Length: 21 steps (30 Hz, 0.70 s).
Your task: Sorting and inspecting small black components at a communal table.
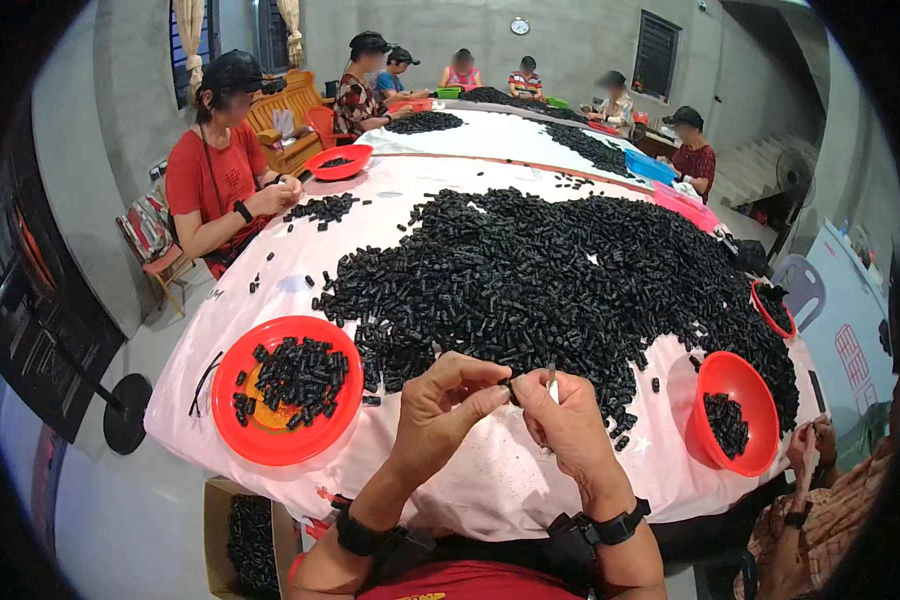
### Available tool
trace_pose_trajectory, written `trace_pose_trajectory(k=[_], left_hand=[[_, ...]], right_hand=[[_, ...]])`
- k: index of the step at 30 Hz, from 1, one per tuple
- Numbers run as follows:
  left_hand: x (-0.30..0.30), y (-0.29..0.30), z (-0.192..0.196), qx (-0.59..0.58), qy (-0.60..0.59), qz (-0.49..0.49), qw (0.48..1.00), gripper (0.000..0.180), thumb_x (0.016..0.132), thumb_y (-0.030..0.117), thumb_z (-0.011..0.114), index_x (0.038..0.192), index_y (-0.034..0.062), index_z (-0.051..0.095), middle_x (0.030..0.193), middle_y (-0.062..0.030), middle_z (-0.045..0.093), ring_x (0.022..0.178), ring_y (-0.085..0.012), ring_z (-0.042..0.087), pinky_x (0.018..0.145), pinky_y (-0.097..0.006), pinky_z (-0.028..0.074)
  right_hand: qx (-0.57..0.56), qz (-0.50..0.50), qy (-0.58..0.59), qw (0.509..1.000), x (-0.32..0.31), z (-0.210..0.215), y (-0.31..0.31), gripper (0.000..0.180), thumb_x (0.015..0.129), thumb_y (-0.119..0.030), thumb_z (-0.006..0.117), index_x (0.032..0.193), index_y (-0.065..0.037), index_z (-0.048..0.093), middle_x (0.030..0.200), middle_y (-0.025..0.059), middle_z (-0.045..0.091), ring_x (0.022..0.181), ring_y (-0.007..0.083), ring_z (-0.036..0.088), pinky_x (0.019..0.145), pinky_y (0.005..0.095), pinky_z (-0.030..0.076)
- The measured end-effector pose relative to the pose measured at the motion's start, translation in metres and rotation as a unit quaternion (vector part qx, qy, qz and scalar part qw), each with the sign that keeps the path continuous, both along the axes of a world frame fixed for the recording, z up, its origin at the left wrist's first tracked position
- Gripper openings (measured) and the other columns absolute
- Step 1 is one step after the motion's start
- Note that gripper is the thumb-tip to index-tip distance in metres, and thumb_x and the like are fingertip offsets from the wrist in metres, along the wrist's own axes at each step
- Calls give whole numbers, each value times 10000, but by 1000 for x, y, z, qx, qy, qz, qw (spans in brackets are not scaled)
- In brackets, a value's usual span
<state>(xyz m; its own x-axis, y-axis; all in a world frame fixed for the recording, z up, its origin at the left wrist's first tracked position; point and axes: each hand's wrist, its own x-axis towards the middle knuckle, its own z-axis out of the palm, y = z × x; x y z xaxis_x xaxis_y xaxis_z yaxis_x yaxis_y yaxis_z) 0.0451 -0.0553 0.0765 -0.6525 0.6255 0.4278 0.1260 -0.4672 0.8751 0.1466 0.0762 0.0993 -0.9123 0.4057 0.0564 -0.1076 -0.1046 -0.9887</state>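
Over the near edge of the table, my left hand point(450, 405) pinches a small black cylindrical piece point(511, 385) between thumb and forefinger. Close against it, my right hand point(567, 415) is closed round a thin, pale, blade-like tool point(553, 388), most of it hidden by the fingers. The thumb tips of both hands nearly meet at the piece. Just beyond them spreads a large heap of similar black pieces point(530, 280). A red plate point(232, 420) with some black pieces stands to my left, and a deep red bowl point(760, 400) holding more is on my right.
A pink-white cloth point(240, 310) covers the long table. Below its left corner sits a cardboard box point(217, 530) of black pieces. A person in red point(205, 190) works at the left side; another person's hands point(813, 445) are close on the right. Several others sit farther back.
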Motion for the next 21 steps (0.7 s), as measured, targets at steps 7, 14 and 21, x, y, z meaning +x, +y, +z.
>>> trace_pose_trajectory(k=[7, 14, 21], left_hand=[[-5, 1, -8, 35, -143, -90, 985, 224, 897, 104, 636, 1109, 34, 635, 904, 15, 645, 777, -29, 539, 685, -185, 427], [-14, 7, -22, 16, -145, -113, 983, 218, 922, 125, 587, 1104, 8, 616, 825, 22, 582, 716, -49, 491, 666, -193, 410], [-5, 8, -18, -4, -143, -188, 972, 212, 967, 149, 518, 1115, 24, 607, 896, 23, 606, 726, -21, 499, 632, -188, 408]], right_hand=[[140, -29, 19, 990, 3, 6, -1, 148, 881, -144, 654, 906, 1, 669, 700, -47, 591, 610, 4, 475, 524, 173, 370], [264, -61, 36, 962, -2, -3, 4, 175, 848, -176, 703, 869, -5, 669, 665, -17, 615, 602, 23, 513, 529, 183, 398], [421, -81, 29, 903, 2, -5, 10, 342, 764, -339, 784, 822, -27, 656, 609, 73, 638, 507, 101, 592, 463, 244, 436]])
